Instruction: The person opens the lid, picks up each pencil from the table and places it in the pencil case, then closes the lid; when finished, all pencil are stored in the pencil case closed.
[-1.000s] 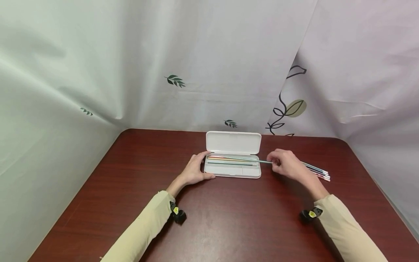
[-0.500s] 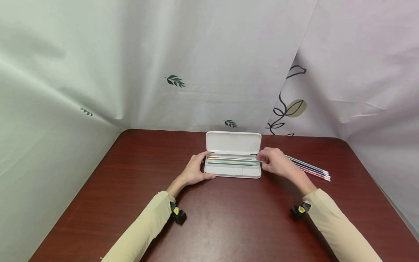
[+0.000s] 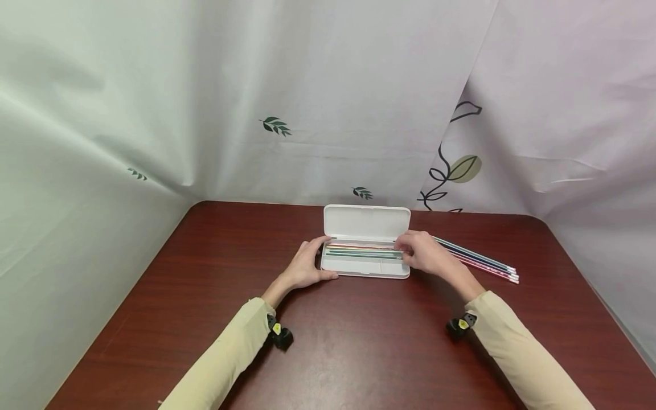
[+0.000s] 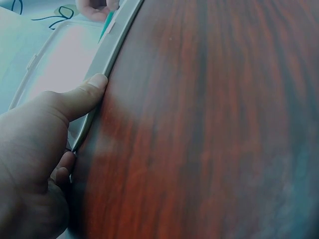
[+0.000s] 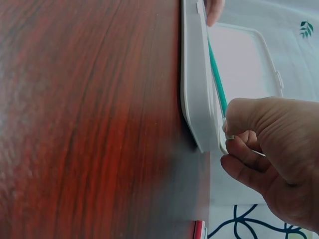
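Green pencil (image 5: 216, 74), pinched at its right end by the fingers of your right hand (image 3: 422, 251), reaches leftward from them with its long axis along the open white case (image 3: 353, 266), whose left end your left hand (image 3: 302, 267) grips between thumb and fingers.

Two hands on the count here, one left hand (image 3: 301, 269) and one right hand (image 3: 424, 253), with two sleeves (image 3: 220, 356) and two wrist cameras (image 3: 283, 339) to match, all over one table (image 3: 353, 341)! One pencil case (image 3: 353, 266) with one lid (image 3: 366, 221), and now the pencils: one green pencil (image 5: 217, 76) pinched in the fingers, at least two more pencils (image 3: 353, 255) inside, too fine to number exactly, and at least three loose pencils (image 3: 482, 261) outside, packed too close for a firm total! Behind, we count three small leaf sprigs (image 3: 361, 193) and one larger outlined plant (image 3: 463, 169)!
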A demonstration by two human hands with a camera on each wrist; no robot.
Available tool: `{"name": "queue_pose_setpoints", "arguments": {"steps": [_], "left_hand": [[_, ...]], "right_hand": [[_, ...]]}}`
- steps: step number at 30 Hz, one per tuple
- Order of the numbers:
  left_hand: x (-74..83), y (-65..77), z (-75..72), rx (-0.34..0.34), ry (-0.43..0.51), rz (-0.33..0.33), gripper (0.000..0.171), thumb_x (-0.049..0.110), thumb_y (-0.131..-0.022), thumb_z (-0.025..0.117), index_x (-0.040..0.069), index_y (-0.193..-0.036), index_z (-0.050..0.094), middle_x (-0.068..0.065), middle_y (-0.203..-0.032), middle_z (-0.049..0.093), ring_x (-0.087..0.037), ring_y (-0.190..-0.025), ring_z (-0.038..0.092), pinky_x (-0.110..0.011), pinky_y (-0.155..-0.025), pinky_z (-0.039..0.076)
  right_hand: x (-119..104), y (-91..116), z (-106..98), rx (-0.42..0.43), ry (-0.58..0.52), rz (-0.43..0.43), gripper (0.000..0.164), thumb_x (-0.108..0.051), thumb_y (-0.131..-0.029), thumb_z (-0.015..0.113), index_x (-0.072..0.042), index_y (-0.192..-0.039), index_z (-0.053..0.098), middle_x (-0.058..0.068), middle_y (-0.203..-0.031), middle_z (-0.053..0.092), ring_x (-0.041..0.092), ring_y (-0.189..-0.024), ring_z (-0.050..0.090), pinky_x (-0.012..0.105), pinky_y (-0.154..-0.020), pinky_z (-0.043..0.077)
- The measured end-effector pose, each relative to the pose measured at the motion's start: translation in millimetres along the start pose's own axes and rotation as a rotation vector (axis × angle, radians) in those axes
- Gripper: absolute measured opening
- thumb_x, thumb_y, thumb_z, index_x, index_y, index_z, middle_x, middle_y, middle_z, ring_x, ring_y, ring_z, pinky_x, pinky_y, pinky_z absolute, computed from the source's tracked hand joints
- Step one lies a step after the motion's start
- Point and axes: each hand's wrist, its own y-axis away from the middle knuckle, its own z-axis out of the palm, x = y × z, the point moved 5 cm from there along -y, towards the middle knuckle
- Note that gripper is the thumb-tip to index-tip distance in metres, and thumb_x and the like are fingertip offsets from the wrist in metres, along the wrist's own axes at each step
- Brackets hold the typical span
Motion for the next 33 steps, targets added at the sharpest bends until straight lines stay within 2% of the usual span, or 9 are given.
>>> {"name": "queue_pose_setpoints", "arguments": {"steps": [7, 15, 23, 26, 33], "left_hand": [[1.0, -1.0, 1.2, -0.002, 0.009, -0.003, 0.092, 0.029, -0.07, 0.092, 0.009, -0.147, 0.045, -0.009, -0.122, 0.059, -0.025, -0.109, 0.046, -0.041, -0.093, 0.041], [2.2, -1.9, 0.5, -0.005, 0.01, -0.003, 0.092, 0.029, -0.071, 0.092, 0.009, -0.147, 0.045, -0.009, -0.124, 0.058, -0.025, -0.109, 0.046, -0.041, -0.093, 0.041], [2.0, -2.1, -0.2, -0.003, 0.002, -0.001, 0.091, 0.029, -0.071, 0.092, 0.009, -0.147, 0.045, -0.009, -0.122, 0.059, -0.025, -0.108, 0.046, -0.041, -0.093, 0.041], [1.6, -1.7, -0.8, -0.003, 0.004, -0.003, 0.092, 0.029, -0.071, 0.092, 0.009, -0.147, 0.045, -0.008, -0.123, 0.059, -0.025, -0.108, 0.046, -0.041, -0.093, 0.041], [-0.4, -0.4, -0.4, -0.005, 0.001, -0.005, 0.092, 0.03, -0.071, 0.091, 0.011, -0.148, 0.044, -0.008, -0.126, 0.059, -0.026, -0.109, 0.045, -0.042, -0.094, 0.041]], "right_hand": [[2.0, 0.2, 2.4, -0.014, -0.001, 0.022, 0.02, 0.01, -0.076, 0.066, -0.004, -0.09, 0.071, 0.001, -0.083, 0.06, 0.016, -0.072, 0.054, 0.033, -0.064, 0.047], [10.2, 17.3, -17.4, 0.093, 0.014, 0.05, 0.016, 0.008, -0.082, 0.068, -0.002, -0.093, 0.072, 0.002, -0.084, 0.059, 0.018, -0.073, 0.053, 0.037, -0.065, 0.046], [33.2, 65.6, -48.4, 0.265, 0.096, 0.033, 0.02, 0.011, -0.073, 0.07, -0.002, -0.088, 0.071, 0.003, -0.083, 0.062, 0.019, -0.07, 0.056, 0.04, -0.062, 0.047], [42.9, 88.2, -57.5, 0.28, 0.131, 0.08, 0.019, 0.009, -0.073, 0.072, -0.002, -0.088, 0.07, 0.004, -0.084, 0.063, 0.02, -0.07, 0.057, 0.042, -0.062, 0.047], [60.6, 132.6, -67.2, 0.252, 0.178, 0.219, 0.018, 0.007, -0.073, 0.074, -0.002, -0.088, 0.069, 0.008, -0.086, 0.064, 0.025, -0.072, 0.057, 0.044, -0.063, 0.046]]}}
